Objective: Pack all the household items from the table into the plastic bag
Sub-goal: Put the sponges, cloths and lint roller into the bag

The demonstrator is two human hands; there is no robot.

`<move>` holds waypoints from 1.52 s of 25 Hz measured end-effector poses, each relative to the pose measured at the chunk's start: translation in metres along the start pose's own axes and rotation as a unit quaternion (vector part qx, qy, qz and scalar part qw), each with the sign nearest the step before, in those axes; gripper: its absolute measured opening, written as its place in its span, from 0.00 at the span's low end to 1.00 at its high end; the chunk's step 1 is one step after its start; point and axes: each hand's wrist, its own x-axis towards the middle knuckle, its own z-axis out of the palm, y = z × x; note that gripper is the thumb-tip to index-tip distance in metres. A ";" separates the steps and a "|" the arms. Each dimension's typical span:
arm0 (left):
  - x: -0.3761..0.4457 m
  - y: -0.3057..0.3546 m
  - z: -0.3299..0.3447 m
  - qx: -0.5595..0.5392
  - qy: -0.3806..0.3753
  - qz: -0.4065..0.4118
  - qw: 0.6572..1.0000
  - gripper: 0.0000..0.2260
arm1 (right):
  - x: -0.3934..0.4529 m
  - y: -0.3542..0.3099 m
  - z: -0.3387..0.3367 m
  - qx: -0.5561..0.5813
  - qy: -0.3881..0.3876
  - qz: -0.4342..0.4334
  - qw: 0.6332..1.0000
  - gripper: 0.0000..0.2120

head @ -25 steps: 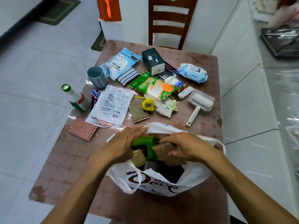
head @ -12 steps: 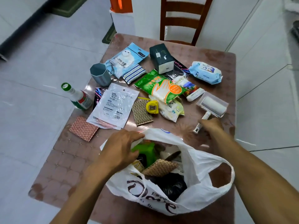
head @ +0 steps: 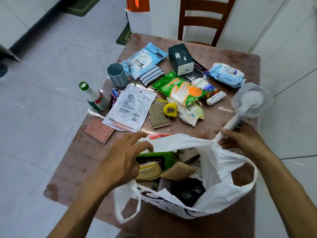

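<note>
No legible text on anything

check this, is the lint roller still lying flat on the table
No, the right hand grips the lint roller by its handle, lifted off the table.

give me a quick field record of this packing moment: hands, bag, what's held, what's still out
left hand: left hand open, fingers spread at the rim of the plastic bag
right hand: right hand gripping the handle of the lint roller, lifted off the table
bag contents: green item, yellow striped cloth, brown scouring pad
still on table: blue cup, spray bottle, glove pack, wet wipes, yellow tape measure
next likely: roller into bag
</note>
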 end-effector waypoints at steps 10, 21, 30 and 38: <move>-0.026 -0.004 -0.017 0.129 -0.055 -0.151 0.979 0.27 | -0.110 0.001 0.087 -0.308 -0.138 -0.126 0.933 0.15; -0.026 -0.006 -0.025 -0.104 -0.014 -0.041 0.994 0.37 | -0.081 0.020 0.072 -0.821 0.001 -0.156 0.549 0.24; -0.070 -0.017 -0.020 -0.458 0.153 -0.275 0.832 0.09 | -0.120 0.010 0.050 -0.493 0.109 0.046 0.862 0.04; -0.055 -0.004 -0.074 -0.578 0.080 -0.074 0.809 0.09 | -0.153 -0.040 0.048 0.041 0.246 -0.113 0.962 0.14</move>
